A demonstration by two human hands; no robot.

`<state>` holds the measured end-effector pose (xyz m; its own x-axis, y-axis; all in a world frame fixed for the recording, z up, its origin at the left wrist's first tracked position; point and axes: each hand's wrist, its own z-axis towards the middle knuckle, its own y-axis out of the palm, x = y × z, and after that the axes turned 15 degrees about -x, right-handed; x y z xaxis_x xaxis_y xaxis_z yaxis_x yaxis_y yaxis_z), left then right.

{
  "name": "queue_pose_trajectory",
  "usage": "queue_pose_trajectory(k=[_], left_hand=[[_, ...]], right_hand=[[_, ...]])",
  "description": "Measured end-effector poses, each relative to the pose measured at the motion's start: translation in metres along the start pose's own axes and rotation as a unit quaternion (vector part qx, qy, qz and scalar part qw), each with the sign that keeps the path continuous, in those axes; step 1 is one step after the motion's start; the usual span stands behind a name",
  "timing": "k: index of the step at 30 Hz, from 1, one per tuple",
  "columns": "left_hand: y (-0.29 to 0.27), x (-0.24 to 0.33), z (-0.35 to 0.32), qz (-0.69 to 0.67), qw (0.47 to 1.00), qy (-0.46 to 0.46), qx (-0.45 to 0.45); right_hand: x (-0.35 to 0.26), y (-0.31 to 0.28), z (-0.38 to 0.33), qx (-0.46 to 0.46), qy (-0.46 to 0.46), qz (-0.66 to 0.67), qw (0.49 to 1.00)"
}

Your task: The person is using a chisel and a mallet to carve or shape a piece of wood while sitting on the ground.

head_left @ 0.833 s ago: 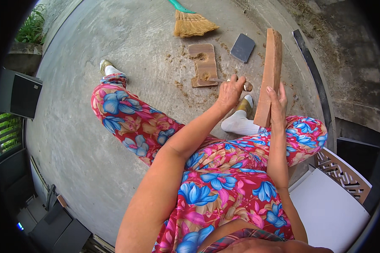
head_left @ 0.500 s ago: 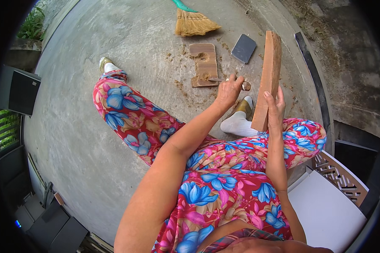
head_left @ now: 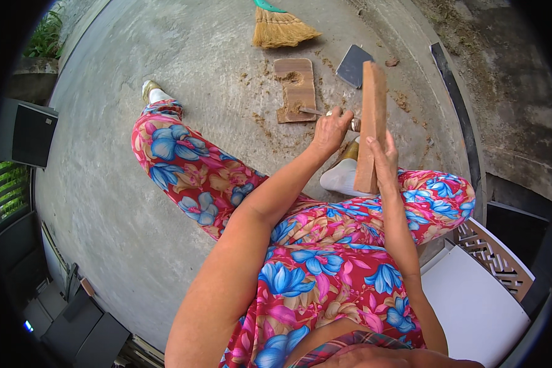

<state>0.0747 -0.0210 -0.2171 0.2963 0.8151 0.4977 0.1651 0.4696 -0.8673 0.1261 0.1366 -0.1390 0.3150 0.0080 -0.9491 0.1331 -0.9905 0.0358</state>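
Observation:
My left hand point(head_left: 330, 130) is closed around a small hand tool point(head_left: 313, 112) whose thin metal blade points left over the floor, just left of a wooden plank. My right hand point(head_left: 383, 161) grips that long plank point(head_left: 373, 104) near its lower end and holds it upright, its foot near my white sock point(head_left: 342, 178). A smaller flat board point(head_left: 295, 83) lies on the concrete beyond my left hand, with heaps of sawdust on it and shavings around it.
A straw broom point(head_left: 279, 27) and a grey flat pan point(head_left: 354, 64) lie on the concrete floor point(head_left: 135, 80) past the board. My legs in red flowered trousers stretch out below. A white seat point(head_left: 478, 306) stands at right, dark boxes at left.
My left hand has closed more tightly on the tool and shifted slightly left, away from the plank. The plank now stands a little straighter in my right hand.

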Motion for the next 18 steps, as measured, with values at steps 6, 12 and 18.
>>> queue_pose_trajectory(k=[6, 12, 18], left_hand=[[0.001, -0.002, 0.004, -0.004, 1.0, 0.003, 0.016], [-0.004, 0.004, 0.007, 0.018, 0.999, 0.007, 0.049], [-0.005, 0.004, 0.006, -0.022, 0.997, -0.005, 0.069]], right_hand=[[0.007, 0.001, 0.003, -0.018, 0.043, 0.0, 0.999], [-0.012, -0.005, 0.004, -0.012, -0.003, 0.033, 0.999], [-0.019, -0.011, 0.003, 0.02, -0.072, -0.025, 0.997]])
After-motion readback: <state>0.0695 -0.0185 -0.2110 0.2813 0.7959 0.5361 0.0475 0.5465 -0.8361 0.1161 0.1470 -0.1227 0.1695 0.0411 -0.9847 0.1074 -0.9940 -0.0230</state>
